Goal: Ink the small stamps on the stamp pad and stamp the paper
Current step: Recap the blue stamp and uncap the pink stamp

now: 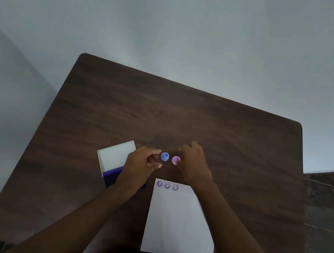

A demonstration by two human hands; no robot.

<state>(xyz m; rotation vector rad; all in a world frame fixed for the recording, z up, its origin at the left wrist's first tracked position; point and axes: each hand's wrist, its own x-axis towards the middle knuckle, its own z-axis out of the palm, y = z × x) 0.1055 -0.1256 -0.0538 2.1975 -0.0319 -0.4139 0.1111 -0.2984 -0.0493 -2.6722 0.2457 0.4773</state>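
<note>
Two small round stamps stand side by side on the dark wooden table (185,118): a blue stamp (164,156) and a pink stamp (175,160). My left hand (143,164) is just left of the blue stamp, with thumb and forefinger spread beside it and not closed on it. My right hand (194,163) pinches the pink stamp from the right, its thumb tip over the stamp's edge. The white paper (180,224) lies below the hands, with three purple smiley prints in a row along its top edge. The blue stamp pad (111,175) lies mostly hidden under my left wrist.
The pad's open white lid (115,154) lies to the left of my left hand. Pale walls stand behind the table and to its left, and a dark floor shows on the right. The table's near edge runs below the paper.
</note>
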